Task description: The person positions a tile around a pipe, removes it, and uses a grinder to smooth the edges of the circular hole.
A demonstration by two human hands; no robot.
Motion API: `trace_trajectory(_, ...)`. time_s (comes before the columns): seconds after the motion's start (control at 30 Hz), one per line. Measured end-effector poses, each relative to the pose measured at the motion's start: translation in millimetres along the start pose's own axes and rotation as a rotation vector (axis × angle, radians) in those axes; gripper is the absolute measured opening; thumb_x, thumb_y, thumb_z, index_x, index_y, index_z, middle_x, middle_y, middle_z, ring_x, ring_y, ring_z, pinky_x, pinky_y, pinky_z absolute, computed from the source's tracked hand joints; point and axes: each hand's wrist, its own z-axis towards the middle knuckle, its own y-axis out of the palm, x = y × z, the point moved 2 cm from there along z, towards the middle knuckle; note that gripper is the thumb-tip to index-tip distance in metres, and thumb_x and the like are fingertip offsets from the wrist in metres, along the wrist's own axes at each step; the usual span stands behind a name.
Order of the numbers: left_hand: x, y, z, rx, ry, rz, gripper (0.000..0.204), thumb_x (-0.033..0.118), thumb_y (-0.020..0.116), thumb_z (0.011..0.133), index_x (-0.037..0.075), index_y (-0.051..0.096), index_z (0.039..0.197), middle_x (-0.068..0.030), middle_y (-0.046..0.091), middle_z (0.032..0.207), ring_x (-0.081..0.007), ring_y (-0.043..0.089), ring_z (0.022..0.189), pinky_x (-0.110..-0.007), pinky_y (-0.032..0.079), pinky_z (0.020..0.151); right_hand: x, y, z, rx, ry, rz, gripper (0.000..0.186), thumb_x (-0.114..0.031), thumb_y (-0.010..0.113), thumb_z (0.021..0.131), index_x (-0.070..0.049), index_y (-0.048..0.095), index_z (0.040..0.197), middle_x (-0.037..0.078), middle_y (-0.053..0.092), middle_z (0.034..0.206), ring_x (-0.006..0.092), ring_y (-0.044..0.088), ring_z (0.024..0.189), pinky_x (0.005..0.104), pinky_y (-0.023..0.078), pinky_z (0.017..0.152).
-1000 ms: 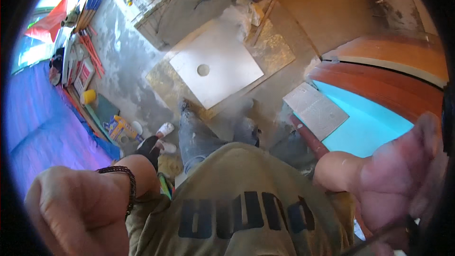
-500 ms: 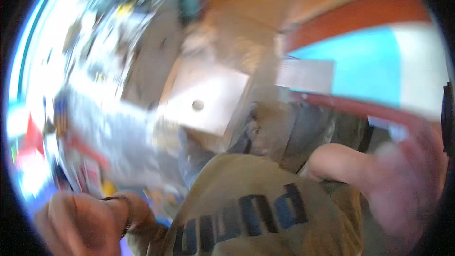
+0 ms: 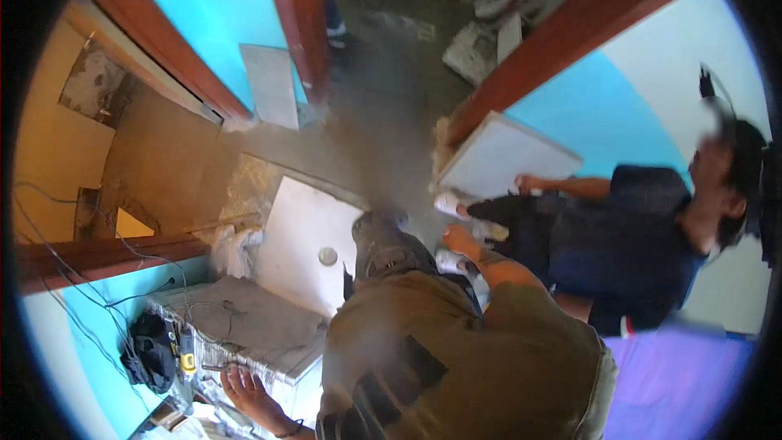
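My left hand (image 3: 248, 395), with a dark bracelet at the wrist, is stretched out at the lower left, fingers apart and empty. It is beside the near edge of a plastic-wrapped stack (image 3: 244, 318) with a dusty brown top. My right hand (image 3: 462, 242) hangs in front of my body, near the feet of another person; its fingers are too small and blurred to read. A white panel (image 3: 285, 220) with a round grey spot lies on the floor ahead, just beyond the stack.
A person (image 3: 611, 236) in dark clothes stands close on my right. Loose cables (image 3: 106, 301) hang at the left, above a black bag (image 3: 151, 350) and a yellow-black tool (image 3: 187, 354). Boards lean by red-brown doorframes (image 3: 301, 24); rubble (image 3: 481, 41) lies beyond. Purple sheeting (image 3: 676, 383) covers the lower right.
My view has swung right, bringing the doorway and the other person into sight. My right hand has moved from the right edge to the middle. The left hand now shows spread fingers.
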Motion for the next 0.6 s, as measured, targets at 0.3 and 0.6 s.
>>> trace_trajectory(0.3, 48.1, 14.6, -6.0, -0.046, 0.179, 0.219, 0.051, 0.032, 0.056, 0.097, 0.009, 0.041, 0.14, -0.0137, 0.052, 0.131, -0.0245, 0.052, 0.112, -0.042, 0.038, 0.099, -72.0, 143.6, -112.1, -0.178, 0.451, 0.547, 0.024, -0.033, 0.065, 0.081, -0.011, 0.071, 0.087, 0.018, 0.068, 0.085, 0.0398, 0.065, 0.08, 0.049, 0.052, 0.07)
trace_trajectory(0.6, 48.0, 24.2, -15.4, -0.115, 0.165, 0.216, 0.046, 0.032, 0.052, 0.1, 0.014, 0.041, 0.141, -0.0099, 0.05, 0.134, -0.0204, 0.049, 0.109, -0.036, 0.037, 0.095, -78.7, 142.7, -94.6, -0.17, 0.42, 0.58, 0.026, -0.034, 0.067, 0.08, -0.011, 0.071, 0.092, 0.018, 0.069, 0.089, 0.0406, 0.065, 0.081, 0.0489, 0.052, 0.071)
